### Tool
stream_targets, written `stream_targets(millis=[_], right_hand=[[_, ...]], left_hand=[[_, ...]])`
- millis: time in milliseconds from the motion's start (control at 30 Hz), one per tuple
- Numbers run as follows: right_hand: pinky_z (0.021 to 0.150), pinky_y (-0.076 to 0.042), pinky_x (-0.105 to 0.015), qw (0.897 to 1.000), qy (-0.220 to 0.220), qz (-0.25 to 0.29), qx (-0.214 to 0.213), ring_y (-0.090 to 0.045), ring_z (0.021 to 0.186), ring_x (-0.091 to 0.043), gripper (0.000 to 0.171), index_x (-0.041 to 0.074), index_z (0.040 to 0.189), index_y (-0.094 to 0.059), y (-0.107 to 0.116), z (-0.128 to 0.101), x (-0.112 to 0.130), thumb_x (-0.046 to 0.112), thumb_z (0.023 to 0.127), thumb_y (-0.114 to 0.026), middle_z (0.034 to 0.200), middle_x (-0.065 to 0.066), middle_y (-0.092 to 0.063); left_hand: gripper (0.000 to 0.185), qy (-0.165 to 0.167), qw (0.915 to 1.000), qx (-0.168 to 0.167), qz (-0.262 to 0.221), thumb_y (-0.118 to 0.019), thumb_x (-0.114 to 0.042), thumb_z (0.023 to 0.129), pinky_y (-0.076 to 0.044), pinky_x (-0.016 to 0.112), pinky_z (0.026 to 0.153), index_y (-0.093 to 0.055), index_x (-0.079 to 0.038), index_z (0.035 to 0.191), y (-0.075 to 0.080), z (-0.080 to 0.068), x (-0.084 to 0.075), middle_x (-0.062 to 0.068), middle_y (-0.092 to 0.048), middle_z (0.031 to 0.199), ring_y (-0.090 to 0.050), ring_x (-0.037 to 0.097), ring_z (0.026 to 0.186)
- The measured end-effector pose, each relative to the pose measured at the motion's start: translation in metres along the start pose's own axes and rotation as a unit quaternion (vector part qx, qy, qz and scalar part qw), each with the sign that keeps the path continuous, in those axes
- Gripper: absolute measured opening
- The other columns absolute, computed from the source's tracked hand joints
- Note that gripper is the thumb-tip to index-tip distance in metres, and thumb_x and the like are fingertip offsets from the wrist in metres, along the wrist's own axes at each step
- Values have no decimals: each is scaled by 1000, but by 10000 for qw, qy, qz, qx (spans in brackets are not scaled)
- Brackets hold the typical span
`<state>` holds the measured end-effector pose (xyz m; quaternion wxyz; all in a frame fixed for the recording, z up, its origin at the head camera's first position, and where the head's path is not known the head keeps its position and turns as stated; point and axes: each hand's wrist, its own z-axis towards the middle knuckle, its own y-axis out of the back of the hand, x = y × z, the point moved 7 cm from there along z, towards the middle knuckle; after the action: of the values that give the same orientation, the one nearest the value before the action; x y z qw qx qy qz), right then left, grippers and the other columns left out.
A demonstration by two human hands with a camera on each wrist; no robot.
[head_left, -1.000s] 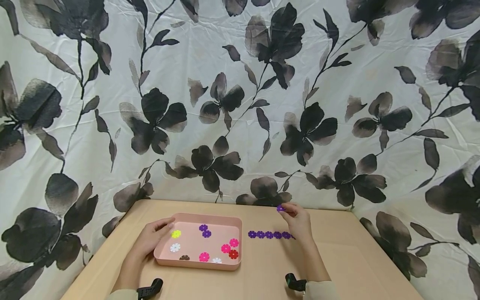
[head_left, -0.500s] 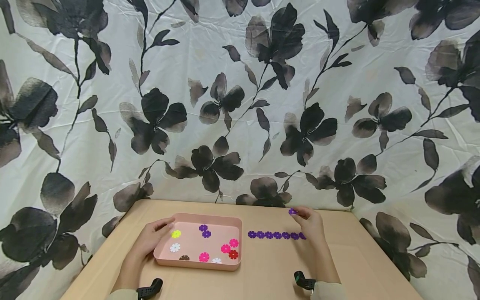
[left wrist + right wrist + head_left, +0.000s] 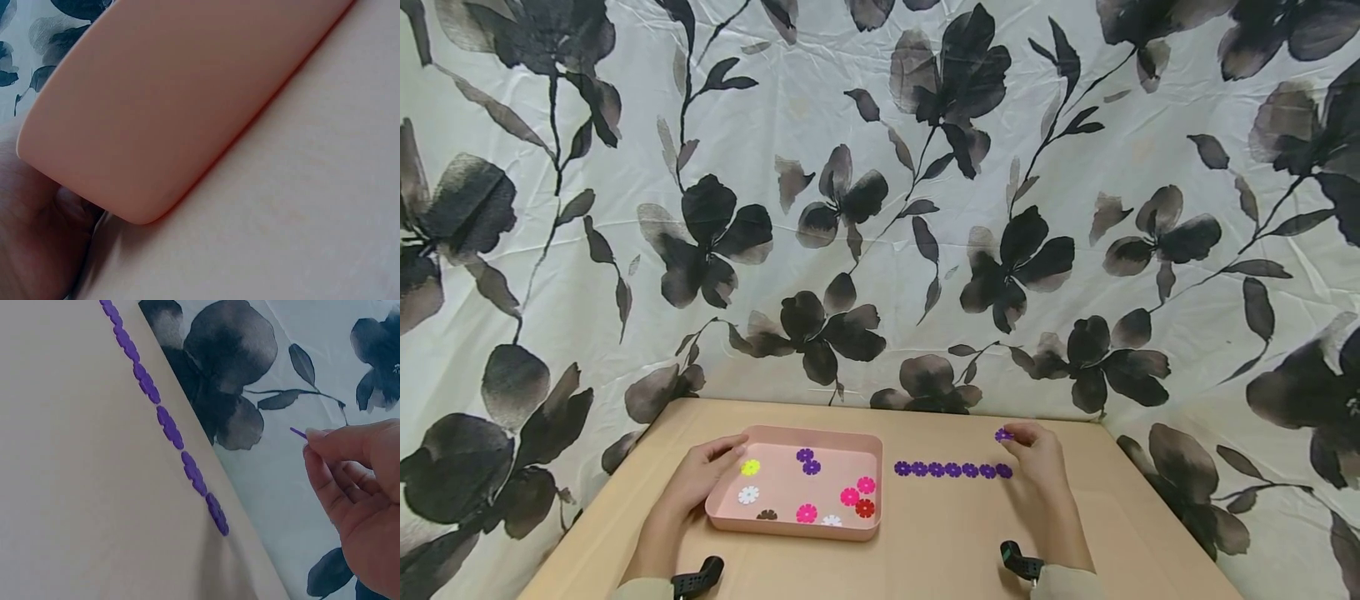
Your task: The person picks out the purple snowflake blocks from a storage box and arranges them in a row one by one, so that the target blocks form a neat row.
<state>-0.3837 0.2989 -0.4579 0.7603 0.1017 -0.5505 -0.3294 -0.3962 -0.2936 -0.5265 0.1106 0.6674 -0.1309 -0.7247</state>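
My right hand [image 3: 1039, 460] pinches a thin purple flower-shaped piece [image 3: 1003, 434] between thumb and fingertip. It hovers above the right end of a row of purple flower pieces [image 3: 952, 470] on the table. Edge-on, the pinched piece [image 3: 298, 432] is a thin sliver in the right wrist view, clear of the row. At the left, my left hand [image 3: 696, 479] grips the end of a shallow pink tray [image 3: 793, 528], fingers over its rim. The left wrist view shows the tray's outer wall [image 3: 156, 106], with part of the hand [image 3: 37, 231] against its end.
Inside the tray lie two purple flowers [image 3: 808, 462], a yellow one [image 3: 750, 467], white ones [image 3: 748, 495], a brown one [image 3: 767, 515], several pink ones [image 3: 807, 513] and a red one [image 3: 865, 508]. A floral cloth [image 3: 925, 250] hangs behind the wooden table [image 3: 940, 550].
My right hand has moved right and slightly down with the pinched purple flower, uncovering the right end of the row. The left hand stays on the tray.
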Motion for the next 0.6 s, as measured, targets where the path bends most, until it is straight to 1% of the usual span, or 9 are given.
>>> stream_targets(millis=[200, 367, 433, 533, 600], right_hand=[[76, -53, -16, 9996, -127, -241, 98, -70, 99, -28, 25, -5, 116, -75, 3, -2, -13, 0, 92, -75, 112, -23, -75], [81, -56, -26, 9986, -293, -356, 265, -69, 99, -30, 23, -6, 115, -75, 3, -6, -22, -2, 92, -72, 111, -23, -75], [82, -55, -29, 9977, -482, -316, 360, -67, 99, -30, 23, -6, 115, -75, 3, -9, -27, -2, 93, -71, 111, -23, -74], [81, -54, -29, 9963, -716, -190, 431, -67, 99, -30, 25, -6, 117, -74, 3, -12, -33, -1, 92, -70, 111, -22, -74], [81, -53, -28, 9941, -977, -37, 476, -65, 100, -29, 28, -4, 120, -72, 3, -16, -38, 0, 92, -70, 113, -21, -73]], left_hand=[[53, 5, 10000, -2, 1, -58, -40, 107, -36, 56, 122, -54, -12, 152, 1, 0, -1, 15, -47, 161, -38, 38, 152], [53, -18, 10000, 10, -22, -58, -39, 107, -35, 56, 122, -54, -12, 152, 1, 1, 0, 15, -47, 161, -38, 38, 153], [53, -25, 10000, 17, -45, -58, -39, 107, -35, 56, 123, -54, -11, 152, 1, 1, 0, 15, -47, 161, -37, 39, 153], [54, -38, 10000, 28, -52, -59, -40, 107, -34, 57, 123, -55, -11, 152, 1, 0, 0, 16, -47, 161, -37, 39, 153], [54, -43, 10000, 31, -50, -59, -40, 106, -34, 57, 123, -55, -11, 152, 1, 0, 0, 16, -47, 161, -37, 39, 153]])
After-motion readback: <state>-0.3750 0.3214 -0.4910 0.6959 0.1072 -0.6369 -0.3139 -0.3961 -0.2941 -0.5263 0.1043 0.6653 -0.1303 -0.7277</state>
